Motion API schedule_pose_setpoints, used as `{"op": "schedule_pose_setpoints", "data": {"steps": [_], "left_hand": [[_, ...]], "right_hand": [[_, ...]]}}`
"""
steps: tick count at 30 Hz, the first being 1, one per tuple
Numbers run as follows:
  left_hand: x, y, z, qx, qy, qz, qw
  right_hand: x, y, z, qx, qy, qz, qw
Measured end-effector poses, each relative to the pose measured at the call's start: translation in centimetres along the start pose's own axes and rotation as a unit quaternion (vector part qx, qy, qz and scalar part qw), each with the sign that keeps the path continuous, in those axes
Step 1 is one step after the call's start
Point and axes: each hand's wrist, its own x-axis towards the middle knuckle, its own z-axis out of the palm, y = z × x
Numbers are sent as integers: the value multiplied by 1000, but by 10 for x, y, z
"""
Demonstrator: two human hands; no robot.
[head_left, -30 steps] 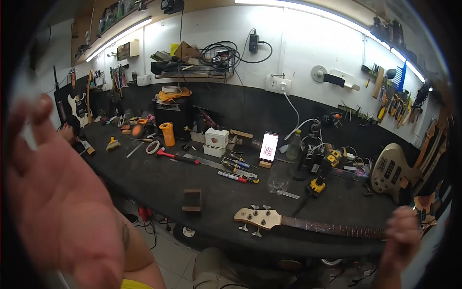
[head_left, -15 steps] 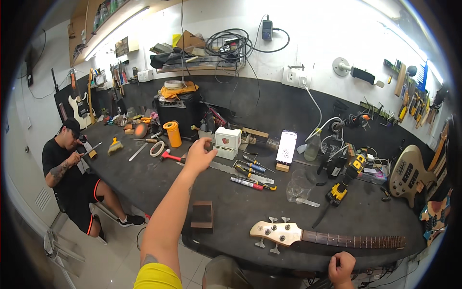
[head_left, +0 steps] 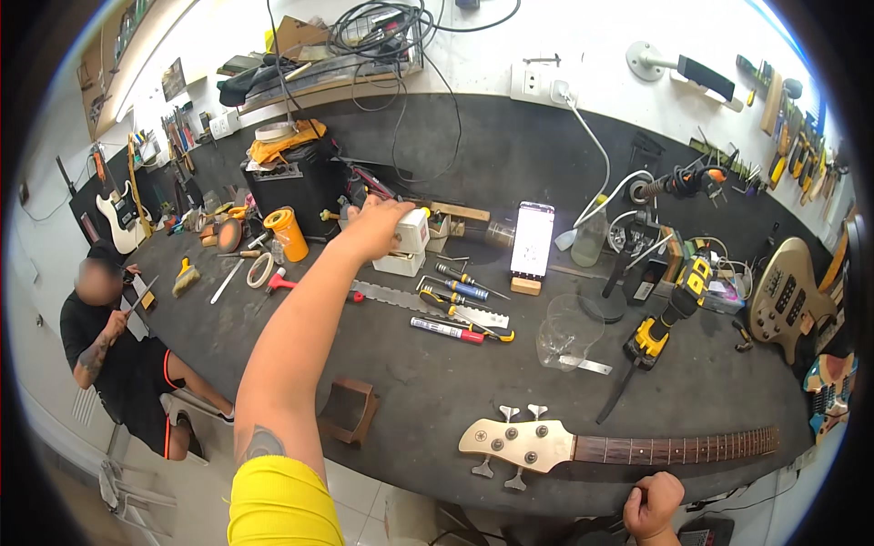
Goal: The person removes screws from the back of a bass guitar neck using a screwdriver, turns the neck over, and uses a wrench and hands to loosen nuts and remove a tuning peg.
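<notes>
My left hand [head_left: 375, 226] is stretched far across the dark workbench [head_left: 410, 382] and rests against a small white box [head_left: 414, 232] stacked on another white box [head_left: 398, 265]. Its back faces me, so the fingers are hidden. My right hand [head_left: 653, 506] is closed in a fist at the bench's front edge, just below a loose guitar neck [head_left: 674, 448] with a pale headstock [head_left: 517, 443]. Several screwdrivers [head_left: 462, 288] and a red marker [head_left: 446, 329] lie just right of my left forearm.
A lit phone [head_left: 533, 238] stands on a wooden block. A yellow drill [head_left: 669, 314], a clear cup [head_left: 564, 332], an orange cup [head_left: 288, 233], a black amplifier [head_left: 293, 187] and a brown wooden holder [head_left: 350, 409] are on the bench. A person [head_left: 118, 355] sits at the left end. A pale guitar body [head_left: 787, 296] lies right.
My left hand swung from right in front of the camera out to the white boxes at the back. The view moved closer to the bench. My right hand dropped to the front edge.
</notes>
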Motion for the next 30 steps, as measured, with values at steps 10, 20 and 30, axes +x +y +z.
{"op": "schedule_pose_setpoints", "data": {"steps": [10,20,30], "left_hand": [[2,-17,-48,-120,190,31,974],[-93,-53,-35,-2,284,37,958],[-119,-76,24,-20,141,-119,983]], "right_hand": [[-4,4,1,-7,3,2,1000],[-2,-1,1,-3,4,2,1000],[-1,-2,2,-18,-10,10,1000]]}}
